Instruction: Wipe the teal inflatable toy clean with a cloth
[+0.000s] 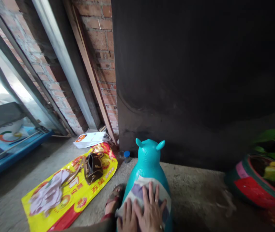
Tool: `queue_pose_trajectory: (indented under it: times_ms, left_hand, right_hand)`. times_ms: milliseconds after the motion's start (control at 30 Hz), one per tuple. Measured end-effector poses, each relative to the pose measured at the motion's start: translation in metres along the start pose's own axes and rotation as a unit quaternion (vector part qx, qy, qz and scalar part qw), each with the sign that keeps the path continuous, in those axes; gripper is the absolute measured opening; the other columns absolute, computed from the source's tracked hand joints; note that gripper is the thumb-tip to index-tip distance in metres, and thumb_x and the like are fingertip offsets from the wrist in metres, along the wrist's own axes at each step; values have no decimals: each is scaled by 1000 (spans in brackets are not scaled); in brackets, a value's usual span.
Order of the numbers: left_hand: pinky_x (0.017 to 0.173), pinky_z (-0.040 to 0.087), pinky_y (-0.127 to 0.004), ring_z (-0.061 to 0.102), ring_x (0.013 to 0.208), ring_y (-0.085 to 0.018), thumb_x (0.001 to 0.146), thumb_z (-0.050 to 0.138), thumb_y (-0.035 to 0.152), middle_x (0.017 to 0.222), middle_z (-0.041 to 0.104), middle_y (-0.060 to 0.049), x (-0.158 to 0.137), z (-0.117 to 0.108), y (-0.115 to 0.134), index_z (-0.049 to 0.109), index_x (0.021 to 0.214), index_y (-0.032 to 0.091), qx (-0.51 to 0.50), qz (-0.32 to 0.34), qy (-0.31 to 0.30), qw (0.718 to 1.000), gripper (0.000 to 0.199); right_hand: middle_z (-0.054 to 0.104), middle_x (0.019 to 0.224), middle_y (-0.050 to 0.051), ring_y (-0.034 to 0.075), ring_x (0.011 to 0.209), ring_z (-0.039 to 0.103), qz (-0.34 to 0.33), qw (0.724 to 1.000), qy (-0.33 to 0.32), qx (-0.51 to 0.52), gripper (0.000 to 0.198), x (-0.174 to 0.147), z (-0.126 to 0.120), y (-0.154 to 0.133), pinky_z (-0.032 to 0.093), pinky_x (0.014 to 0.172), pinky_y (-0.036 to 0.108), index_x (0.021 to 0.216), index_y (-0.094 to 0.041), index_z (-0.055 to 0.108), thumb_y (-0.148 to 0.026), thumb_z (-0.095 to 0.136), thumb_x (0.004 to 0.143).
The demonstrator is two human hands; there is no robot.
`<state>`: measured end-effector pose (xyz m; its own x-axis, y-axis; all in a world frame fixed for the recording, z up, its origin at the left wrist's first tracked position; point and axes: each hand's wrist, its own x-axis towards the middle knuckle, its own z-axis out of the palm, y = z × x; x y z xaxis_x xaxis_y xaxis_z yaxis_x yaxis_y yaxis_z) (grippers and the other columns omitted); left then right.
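Observation:
A teal inflatable animal toy [149, 161] with two small ears stands on the concrete floor in front of me. A pale patterned cloth [139, 188] lies over its back. My right hand [152, 211] lies flat on the cloth with fingers spread and a ring on one finger. My left hand [127, 219] presses the cloth beside it, partly under the right hand. A sandalled foot [113, 198] shows just left of the toy.
A yellow and red printed sack [84, 193] lies on the floor at left, with a brown bag [93, 167] and crumpled cloth [47, 193] on it. A small blue-capped jar [127, 156] stands by the dark wall. A potted plant [265, 174] is at right; metal and wooden bars lean on the brick wall.

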<state>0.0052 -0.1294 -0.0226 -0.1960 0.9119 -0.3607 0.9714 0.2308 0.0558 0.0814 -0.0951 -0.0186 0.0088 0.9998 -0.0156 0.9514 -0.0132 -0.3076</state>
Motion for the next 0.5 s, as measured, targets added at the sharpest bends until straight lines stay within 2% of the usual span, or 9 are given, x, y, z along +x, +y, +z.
queue_pose_trajectory:
  times_ms: [67,133,167,233,300,333,367,433,500]
  left_hand:
    - [117,33,-59,13,154,-29,87,47,34,165,9,-11,15,-26,8,19,154,19,-31,34,-30,999,74]
    - [119,28,-60,8,154,-30,85,48,36,165,5,-13,28,-47,12,16,154,17,-50,48,-33,997,79]
    - [120,26,-61,7,155,-30,84,47,35,165,5,-12,32,-53,11,15,155,16,-59,51,-36,996,80]
    - [121,22,-62,3,154,-32,77,59,39,165,1,-12,34,-50,2,12,155,15,-83,77,-60,992,94]
    - [122,21,-61,-1,154,-33,66,72,40,165,-2,-13,32,-32,-17,11,155,14,-118,127,-89,981,111]
    - [123,21,-57,0,154,-32,67,71,38,164,0,-14,31,-20,-28,15,155,13,-137,155,-91,974,107]
    - [125,20,-52,3,154,-30,77,62,33,164,4,-15,30,-8,-38,20,154,11,-153,164,-76,971,91]
    - [126,16,-46,4,154,-28,77,62,32,164,4,-17,30,10,-57,22,153,5,-184,180,-46,965,89]
    - [126,17,-45,4,154,-32,60,79,38,164,1,-20,32,15,-68,18,153,1,-211,175,-35,961,117]
  right_hand:
    - [10,164,4,41,150,10,-5,1000,-27,8,62,26,-12,2,21,107,82,151,-32,37,-63,33,97]
    - [4,165,5,40,151,4,-1,999,-41,17,63,49,-24,5,21,107,81,153,-30,32,-62,31,98]
    - [4,165,5,40,151,4,3,999,-44,20,64,56,-28,7,22,107,80,154,-31,30,-62,31,98]
    - [6,165,6,39,151,5,-1,999,-40,18,65,58,-32,9,23,108,79,154,-32,29,-64,31,98]
    - [12,164,6,39,151,10,-8,1000,-16,2,68,40,-23,14,27,107,77,154,-32,29,-67,33,96]
    - [15,164,7,41,150,14,-7,1000,3,-10,71,25,-14,19,31,105,77,154,-31,29,-68,36,95]
    - [18,163,8,42,148,19,0,999,27,-24,74,8,-2,25,37,102,76,154,-29,30,-69,39,93]
    - [32,158,13,47,142,33,24,995,84,-51,76,-32,30,41,47,94,72,150,-24,40,-68,48,89]
    - [54,142,18,46,131,49,38,987,141,-68,63,-67,64,58,50,95,65,137,-20,59,-59,55,88]
